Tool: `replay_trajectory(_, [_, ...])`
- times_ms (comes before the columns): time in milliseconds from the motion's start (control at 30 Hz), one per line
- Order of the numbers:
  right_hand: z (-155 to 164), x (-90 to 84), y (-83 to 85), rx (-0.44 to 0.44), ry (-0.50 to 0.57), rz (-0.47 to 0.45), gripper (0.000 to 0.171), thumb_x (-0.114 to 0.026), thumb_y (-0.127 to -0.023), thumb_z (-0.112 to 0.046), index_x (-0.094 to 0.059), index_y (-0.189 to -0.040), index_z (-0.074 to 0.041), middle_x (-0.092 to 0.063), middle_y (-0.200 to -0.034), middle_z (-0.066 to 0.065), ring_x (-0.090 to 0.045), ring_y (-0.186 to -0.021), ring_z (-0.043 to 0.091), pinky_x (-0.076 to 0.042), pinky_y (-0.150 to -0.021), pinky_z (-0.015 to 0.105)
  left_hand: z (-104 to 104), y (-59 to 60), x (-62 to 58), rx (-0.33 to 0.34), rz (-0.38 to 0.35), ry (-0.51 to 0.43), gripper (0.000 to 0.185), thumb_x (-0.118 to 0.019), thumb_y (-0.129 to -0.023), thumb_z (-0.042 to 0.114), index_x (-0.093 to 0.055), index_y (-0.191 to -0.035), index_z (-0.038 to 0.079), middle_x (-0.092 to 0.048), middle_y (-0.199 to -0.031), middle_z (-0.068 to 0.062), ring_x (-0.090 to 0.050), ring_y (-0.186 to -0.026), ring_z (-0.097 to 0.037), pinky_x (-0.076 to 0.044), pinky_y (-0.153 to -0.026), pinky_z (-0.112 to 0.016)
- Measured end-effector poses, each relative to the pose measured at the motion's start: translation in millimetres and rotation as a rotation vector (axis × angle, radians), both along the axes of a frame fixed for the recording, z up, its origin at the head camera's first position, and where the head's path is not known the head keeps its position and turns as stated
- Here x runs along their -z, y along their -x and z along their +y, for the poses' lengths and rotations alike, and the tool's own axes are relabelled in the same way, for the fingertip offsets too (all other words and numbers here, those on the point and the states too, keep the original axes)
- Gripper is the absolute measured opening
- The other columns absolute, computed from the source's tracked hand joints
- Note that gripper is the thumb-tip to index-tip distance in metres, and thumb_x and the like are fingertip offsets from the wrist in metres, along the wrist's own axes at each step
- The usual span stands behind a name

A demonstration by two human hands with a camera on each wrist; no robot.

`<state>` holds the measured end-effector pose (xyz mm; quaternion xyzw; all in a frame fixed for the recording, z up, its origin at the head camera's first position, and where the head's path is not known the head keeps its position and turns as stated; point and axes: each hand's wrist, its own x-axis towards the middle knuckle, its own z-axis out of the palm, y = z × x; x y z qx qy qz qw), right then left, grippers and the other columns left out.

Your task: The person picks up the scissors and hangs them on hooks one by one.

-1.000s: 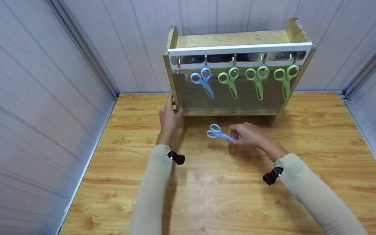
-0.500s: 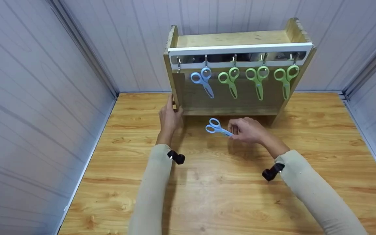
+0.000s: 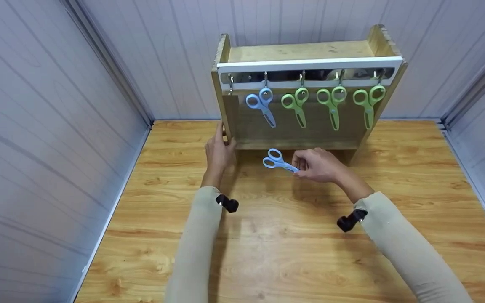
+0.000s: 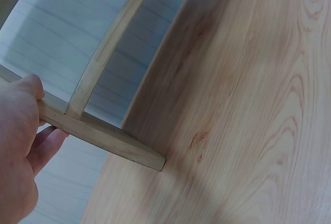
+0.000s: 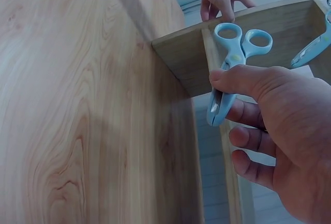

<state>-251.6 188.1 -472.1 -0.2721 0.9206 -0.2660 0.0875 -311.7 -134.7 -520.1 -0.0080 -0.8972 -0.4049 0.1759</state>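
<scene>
My right hand (image 3: 316,165) pinches a small blue pair of scissors (image 3: 277,160) by the blades, handles pointing left, lifted above the wooden table (image 3: 267,235) in front of the rack. The right wrist view shows thumb and fingers on the closed blades of the blue scissors (image 5: 231,66). My left hand (image 3: 219,148) grips the lower left post of the wooden rack (image 3: 305,50); in the left wrist view its fingers (image 4: 23,131) curl round the rack's base bar (image 4: 103,136). On the rack's hooks hang another blue pair (image 3: 260,104) and three green pairs (image 3: 333,103). The leftmost hook (image 3: 230,83) is bare.
Grey panel walls (image 3: 36,126) close in the table on the left, back and right. The rack stands at the back middle of the table. Small black cameras (image 3: 227,203) sit on both wrists.
My right hand has lifted the blue scissors off the table and moved them up and slightly left toward the rack. The left hand has stayed on the rack's post.
</scene>
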Motion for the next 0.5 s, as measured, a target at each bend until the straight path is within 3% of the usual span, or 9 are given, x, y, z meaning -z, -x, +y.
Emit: replay_trajectory(500, [-4.8,-10.3,2.0,0.007,0.026,0.050,0.016,-0.086,-0.097,-0.016,-0.074,-0.103,-0.008,-0.075,-0.085,0.006,-0.064,-0.076,0.014,-0.048,-0.074,0.032,-0.7,0.7,0.8,0.003,0.032,0.013,0.059,-0.074,-0.107,0.011,-0.054,-0.163,0.011,-0.079,-0.138,-0.025,-0.086,-0.111,-0.039,-0.069,-0.096,-0.053])
